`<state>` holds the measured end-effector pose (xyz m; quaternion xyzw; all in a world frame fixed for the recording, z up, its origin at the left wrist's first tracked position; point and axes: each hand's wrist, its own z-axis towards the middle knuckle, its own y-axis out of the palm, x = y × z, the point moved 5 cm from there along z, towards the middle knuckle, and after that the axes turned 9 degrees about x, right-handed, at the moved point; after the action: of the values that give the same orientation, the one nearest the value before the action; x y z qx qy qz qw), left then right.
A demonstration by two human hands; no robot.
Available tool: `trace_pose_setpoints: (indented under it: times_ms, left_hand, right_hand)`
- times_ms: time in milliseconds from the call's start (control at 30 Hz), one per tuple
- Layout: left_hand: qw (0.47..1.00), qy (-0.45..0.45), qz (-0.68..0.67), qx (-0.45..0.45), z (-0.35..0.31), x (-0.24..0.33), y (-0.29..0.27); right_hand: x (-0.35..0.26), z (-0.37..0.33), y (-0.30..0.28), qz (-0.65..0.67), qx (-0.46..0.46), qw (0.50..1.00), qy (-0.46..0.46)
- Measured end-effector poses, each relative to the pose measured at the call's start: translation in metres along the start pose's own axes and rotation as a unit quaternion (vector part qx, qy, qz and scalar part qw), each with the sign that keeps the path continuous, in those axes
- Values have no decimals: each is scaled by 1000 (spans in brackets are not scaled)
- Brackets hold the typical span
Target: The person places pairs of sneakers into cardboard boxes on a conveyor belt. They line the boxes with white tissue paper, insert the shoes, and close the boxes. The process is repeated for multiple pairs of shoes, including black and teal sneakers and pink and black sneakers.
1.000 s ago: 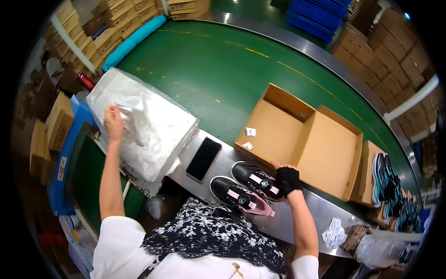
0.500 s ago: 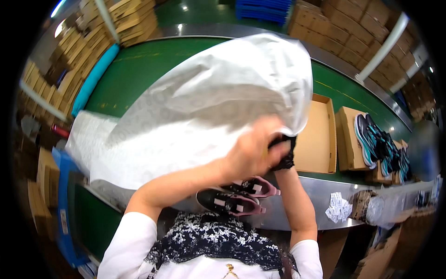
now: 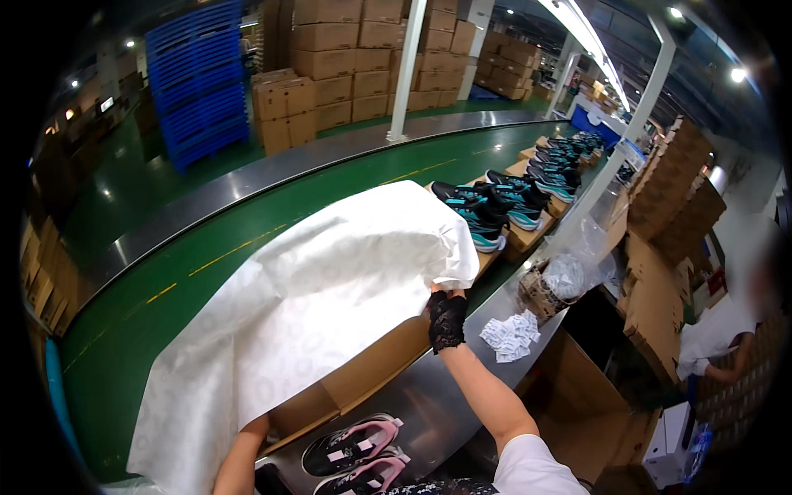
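Observation:
A large sheet of white wrapping paper (image 3: 330, 272) with faint grey marks arches over an open brown cardboard box (image 3: 375, 359). My right hand (image 3: 447, 318), in a black lace fingerless glove, pinches the paper's right end by the box. At the box's near left corner, my left hand (image 3: 257, 427) passes behind the paper; its fingers are hidden. A pair of black and pink sneakers (image 3: 355, 450) lies just in front of the box on the metal ledge, partly cut off by the lower edge.
Black and teal sneakers (image 3: 487, 202) on boxes line the green conveyor (image 3: 247, 235) to the right. A pile of white paper slips (image 3: 511, 337) lies near a carton holding clear plastic (image 3: 565, 276). Another person (image 3: 718, 342) is at far right. Blue pallets (image 3: 198, 87) stand behind.
My view has swung right. My hands, together at the paper's right end before, are now apart: the left has moved to the near left side. The paper now covers much of the box.

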<state>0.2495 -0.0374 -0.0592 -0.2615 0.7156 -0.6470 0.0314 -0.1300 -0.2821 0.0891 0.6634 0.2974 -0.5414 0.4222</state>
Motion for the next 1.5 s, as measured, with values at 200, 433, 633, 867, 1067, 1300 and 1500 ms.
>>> trace_pose_setpoints:
  times_ms: [200, 433, 633, 867, 1067, 1300, 1500]
  left_hand:
    - [998, 11, -46, 45, -31, 16, -51]
    - [931, 159, -274, -181, -139, 123, -141]
    - [961, 66, -174, -204, -210, 75, -98]
    - [901, 72, -98, 416, -193, 79, -184]
    - [852, -238, 182, 429, -129, -56, -150]
    - [634, -356, -642, 244, -102, -104, -79]
    - [526, -356, -736, 234, -115, -74, -75]
  right_hand:
    - [19, 1, 18, 12, -76, 997, -25]
    - [29, 72, -26, 37, -9, 993, -108]
    - [31, 81, -21, -2, -9, 995, -102]
    - [26, 91, -55, -114, -3, 982, -153]
    - [5, 71, -51, -402, -28, 885, -234]
    - [37, 102, -116, -322, -86, 943, -7]
    - [-2, -233, -42, -319, -644, 525, -456]
